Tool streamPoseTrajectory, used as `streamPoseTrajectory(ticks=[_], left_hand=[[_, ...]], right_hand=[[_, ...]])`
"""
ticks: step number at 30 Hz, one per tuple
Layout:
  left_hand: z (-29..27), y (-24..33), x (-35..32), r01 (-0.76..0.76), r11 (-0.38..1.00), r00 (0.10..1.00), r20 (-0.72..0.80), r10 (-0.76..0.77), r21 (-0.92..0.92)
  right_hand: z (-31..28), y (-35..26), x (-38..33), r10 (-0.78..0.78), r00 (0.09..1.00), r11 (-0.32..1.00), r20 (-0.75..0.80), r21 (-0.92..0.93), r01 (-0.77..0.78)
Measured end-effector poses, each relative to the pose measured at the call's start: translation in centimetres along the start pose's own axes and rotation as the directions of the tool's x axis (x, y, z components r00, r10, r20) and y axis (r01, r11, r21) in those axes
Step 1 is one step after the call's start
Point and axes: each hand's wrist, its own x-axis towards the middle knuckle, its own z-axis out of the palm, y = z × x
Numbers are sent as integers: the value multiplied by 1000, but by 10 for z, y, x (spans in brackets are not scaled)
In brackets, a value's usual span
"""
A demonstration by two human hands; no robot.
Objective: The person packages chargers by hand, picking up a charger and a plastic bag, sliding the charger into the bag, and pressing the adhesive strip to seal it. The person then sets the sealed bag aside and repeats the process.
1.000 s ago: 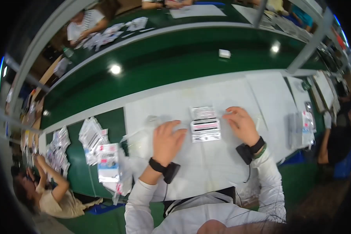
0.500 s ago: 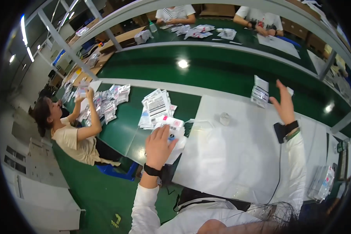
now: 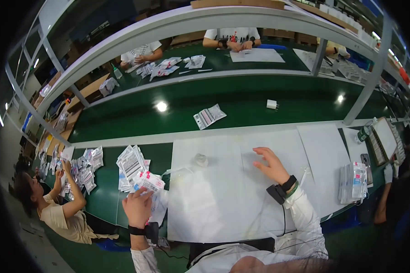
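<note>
My left hand is at the lower edge of a white pouch with pink and blue print, its fingers closed on that edge. This pouch lies over a pile of similar printed pouches on the green table to the left. My right hand hovers over the white sheet, fingers apart and nothing in them. Both wrists wear black straps with small devices. A single printed pouch lies on the green surface beyond the white ledge. On the sheet stands a small clear round object.
Beyond the ledge lies a white plug adapter. Stacked pouches stand at the right, near a green-labelled bottle. A metal frame post rises at the far right. A co-worker handles pouches at the left; others sit across.
My view has swung to the right. My right hand has drawn back from beside the lone pouch to above the sheet. My left hand's fingers have bent in at the pouch edge.
</note>
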Motion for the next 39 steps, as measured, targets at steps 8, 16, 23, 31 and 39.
streamPoseTrajectory(ticks=[8,16,23,31,39], left_hand=[[5,124,41,48,95,991,35,-127,-994],[87,235,32,425,-191,884,361,296,-885],[100,192,25,203,-47,957,188,219,-978],[74,208,75,-883,233,376,-318,871,-407],[90,226,86,-894,314,294,110,949,-320]], right_hand=[[18,-14,-8,-14,975,807,222,578,-120],[17,-3,-7,162,957,665,239,690,-285],[12,-13,-7,130,981,892,143,415,-179],[-8,-30,18,63,893,975,447,-220,41],[-34,-25,-7,-209,961,823,183,-498,273]])
